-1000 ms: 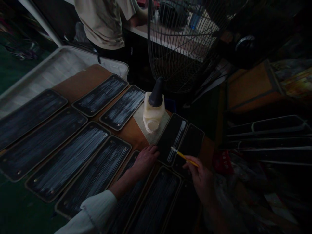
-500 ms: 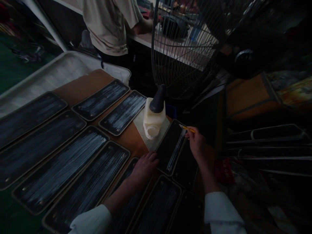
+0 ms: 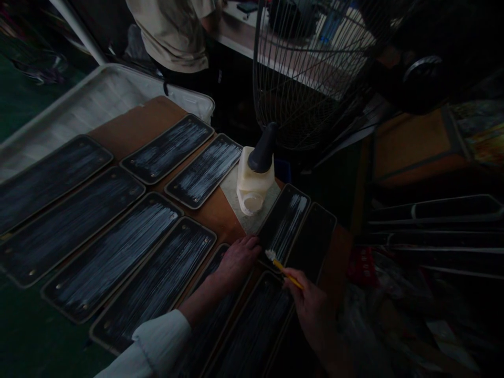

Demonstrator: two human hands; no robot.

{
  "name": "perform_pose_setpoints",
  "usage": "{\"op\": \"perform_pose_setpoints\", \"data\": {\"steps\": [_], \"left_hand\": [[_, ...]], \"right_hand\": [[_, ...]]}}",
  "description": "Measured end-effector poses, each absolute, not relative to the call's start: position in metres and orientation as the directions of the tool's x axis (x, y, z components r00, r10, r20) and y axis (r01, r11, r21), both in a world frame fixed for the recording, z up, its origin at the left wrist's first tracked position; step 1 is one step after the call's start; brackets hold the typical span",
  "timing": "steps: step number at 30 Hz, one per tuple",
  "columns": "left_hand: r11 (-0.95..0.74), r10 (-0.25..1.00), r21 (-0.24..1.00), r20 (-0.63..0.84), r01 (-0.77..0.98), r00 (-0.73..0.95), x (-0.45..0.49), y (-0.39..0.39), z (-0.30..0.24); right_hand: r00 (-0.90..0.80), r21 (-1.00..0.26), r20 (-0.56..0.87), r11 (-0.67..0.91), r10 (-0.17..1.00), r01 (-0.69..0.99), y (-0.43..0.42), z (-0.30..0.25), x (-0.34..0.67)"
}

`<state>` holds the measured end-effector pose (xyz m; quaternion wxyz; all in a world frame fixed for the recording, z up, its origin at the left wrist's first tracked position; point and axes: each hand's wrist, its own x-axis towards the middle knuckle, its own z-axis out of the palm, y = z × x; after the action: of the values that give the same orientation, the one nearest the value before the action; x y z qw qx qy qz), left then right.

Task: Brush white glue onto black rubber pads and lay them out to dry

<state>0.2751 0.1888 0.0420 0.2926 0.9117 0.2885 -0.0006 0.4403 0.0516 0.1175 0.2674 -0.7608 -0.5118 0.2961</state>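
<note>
My right hand [image 3: 309, 299] grips a yellow-handled brush [image 3: 289, 274]. Its white-coated bristles touch the near end of a black panel [image 3: 289, 210] with rounded corners, where white streaks run lengthwise. My left hand [image 3: 239, 257] lies with fingers stretched out at that panel's near left corner, apparently touching its edge. Beyond the panel, a cream plastic container [image 3: 255, 178] with a dark cone-shaped piece [image 3: 263, 149] on it rests on a grey sheet [image 3: 230, 191]. An unstreaked black panel [image 3: 313, 241] lies right alongside.
Several white-streaked black panels [image 3: 114, 252] cover the brown board [image 3: 137, 123] to the left. A large white tub [image 3: 118, 79] stands behind it. Past the container are a wire-caged fan [image 3: 307, 79] and a person in a beige shirt [image 3: 173, 37]. Boxes [image 3: 413, 147] stand at right.
My right hand has drawn the brush from the panel's far end to its near end, and white streaks now cover more of the panel. My left hand stays at the corner. The view shifted slightly.
</note>
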Motion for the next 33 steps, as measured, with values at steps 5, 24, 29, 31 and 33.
{"op": "perform_pose_setpoints", "data": {"steps": [5, 24, 29, 31, 33], "left_hand": [[-0.618, 0.549, 0.557, -0.2, 0.555, 0.811, 0.271, 0.189, 0.045], [-0.613, 0.578, 0.533, -0.202, 0.584, 0.791, 0.265, 0.191, 0.048], [-0.621, 0.575, 0.527, -0.196, 0.58, 0.794, 0.265, 0.192, 0.049], [-0.619, 0.573, 0.526, -0.205, 0.583, 0.793, 0.265, 0.192, 0.05], [-0.613, 0.573, 0.53, -0.213, 0.586, 0.792, 0.265, 0.192, 0.051]], "right_hand": [[0.365, -0.7, -0.177, -0.377, 0.914, 0.607, 0.072, 0.125, 0.461], [0.366, -0.657, 0.076, -0.23, 0.927, 0.718, 0.177, 0.078, 0.505], [0.267, -0.678, -0.03, -0.216, 0.963, 0.703, 0.114, 0.091, 0.456], [0.237, -0.688, -0.064, -0.215, 0.969, 0.694, 0.091, 0.099, 0.439], [0.22, -0.703, -0.097, -0.223, 0.971, 0.675, 0.076, 0.108, 0.43]]}}
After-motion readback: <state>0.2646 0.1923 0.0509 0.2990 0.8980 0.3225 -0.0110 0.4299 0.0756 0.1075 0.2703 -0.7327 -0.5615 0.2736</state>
